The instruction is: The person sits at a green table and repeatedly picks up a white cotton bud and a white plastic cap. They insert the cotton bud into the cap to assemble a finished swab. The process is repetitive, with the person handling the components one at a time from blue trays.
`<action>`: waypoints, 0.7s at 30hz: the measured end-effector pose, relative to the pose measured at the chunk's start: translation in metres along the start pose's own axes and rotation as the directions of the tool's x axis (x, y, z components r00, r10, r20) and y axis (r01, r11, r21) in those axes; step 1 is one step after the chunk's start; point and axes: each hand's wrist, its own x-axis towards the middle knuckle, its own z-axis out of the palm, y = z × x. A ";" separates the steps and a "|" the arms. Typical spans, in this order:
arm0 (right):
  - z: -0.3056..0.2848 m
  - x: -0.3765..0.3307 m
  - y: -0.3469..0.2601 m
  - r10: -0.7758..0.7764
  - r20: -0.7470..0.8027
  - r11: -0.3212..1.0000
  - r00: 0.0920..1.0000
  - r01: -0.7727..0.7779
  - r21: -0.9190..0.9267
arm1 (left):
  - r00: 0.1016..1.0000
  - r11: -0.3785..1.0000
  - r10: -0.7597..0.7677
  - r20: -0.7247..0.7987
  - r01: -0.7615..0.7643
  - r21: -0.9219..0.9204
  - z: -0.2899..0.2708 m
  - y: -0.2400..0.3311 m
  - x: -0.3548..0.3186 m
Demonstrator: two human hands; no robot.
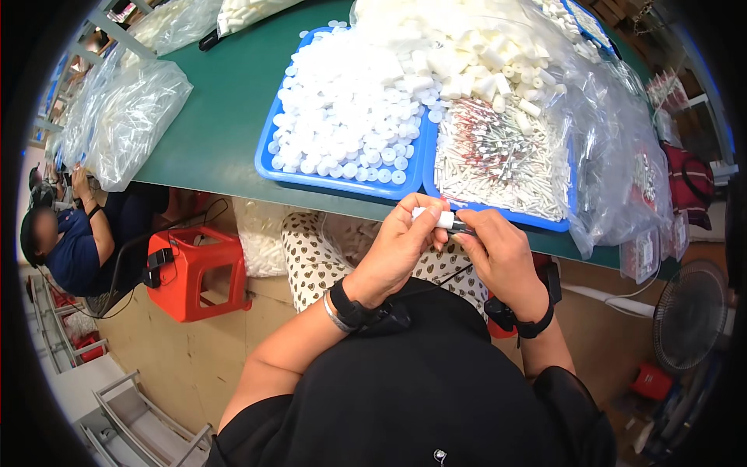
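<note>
Just in front of the table's near edge, my two hands meet over a small white cylinder (444,219). My left hand (405,247) pinches its left end between thumb and fingers. My right hand (504,247) grips a short dark piece (464,228) that meets the cylinder's right end; its exact kind is hard to make out. Beyond my hands stands a blue tray (268,166) heaped with translucent white round caps (342,117). Beside it, a second blue tray (537,222) holds many thin white sticks (498,175), some with red or dark parts.
A pile of white cylinders (486,66) lies on plastic behind the trays, on the green table (210,117). Clear plastic bags (140,117) hang at both table ends. A red stool (198,268) and another person (74,241) are at left; a fan (690,315) is at right.
</note>
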 end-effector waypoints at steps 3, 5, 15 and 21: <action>0.004 -0.001 0.000 0.081 0.016 0.986 0.997 -0.083 0.148 | 0.997 0.995 0.080 -0.024 -0.078 0.064 0.000 -0.005 -0.001; 0.013 -0.006 0.003 0.196 0.016 0.933 0.980 -0.191 0.305 | 0.985 0.957 0.171 -0.029 -0.159 0.244 0.003 -0.009 -0.002; 0.030 -0.008 0.007 -0.056 0.049 0.933 0.997 0.035 0.359 | 0.937 0.840 0.173 0.303 -0.301 0.451 0.000 -0.013 -0.008; 0.041 -0.010 0.009 0.019 0.054 0.926 0.998 -0.037 0.375 | 0.968 0.914 0.079 0.237 -0.165 0.370 -0.004 -0.012 -0.005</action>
